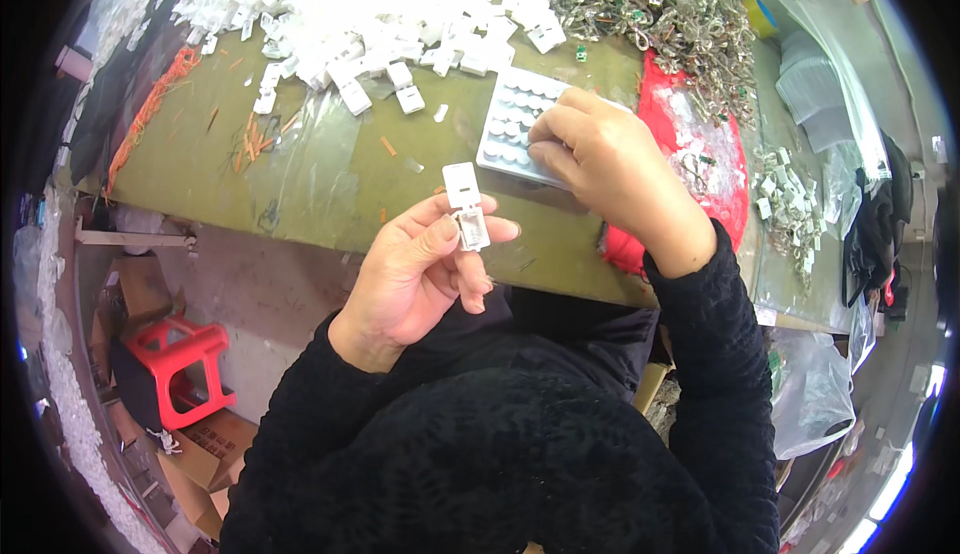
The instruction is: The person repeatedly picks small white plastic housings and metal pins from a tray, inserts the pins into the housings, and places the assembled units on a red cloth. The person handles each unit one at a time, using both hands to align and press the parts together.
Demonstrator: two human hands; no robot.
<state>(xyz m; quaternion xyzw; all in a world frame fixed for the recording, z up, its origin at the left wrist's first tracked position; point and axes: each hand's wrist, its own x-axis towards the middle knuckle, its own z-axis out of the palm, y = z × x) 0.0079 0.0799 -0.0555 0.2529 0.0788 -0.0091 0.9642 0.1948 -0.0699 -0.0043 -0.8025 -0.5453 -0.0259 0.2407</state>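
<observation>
Between the thumb and fingers of my left hand [400, 279] is a small white plastic case [462, 186], unfolded into two halves, with its hollow half nearer me. Ahead and to the right, a pale tray [488, 159] with rows of round, silvery-white button-like pieces [513, 128] lies on the table. My right hand [622, 157] reaches over the tray's right part, its fingertips closed together down at the pieces. Whatever those fingertips hold, if anything, is hidden. The right hand also covers part of the tray.
Loose white cases [350, 29] are heaped across the back of the green table [210, 189]. Clear-coated wires [650, 4] pile up at the back right, beside a red cloth [735, 189]. White-ended wires [785, 209] lie farther right. A red stool [190, 359] stands on the floor at left.
</observation>
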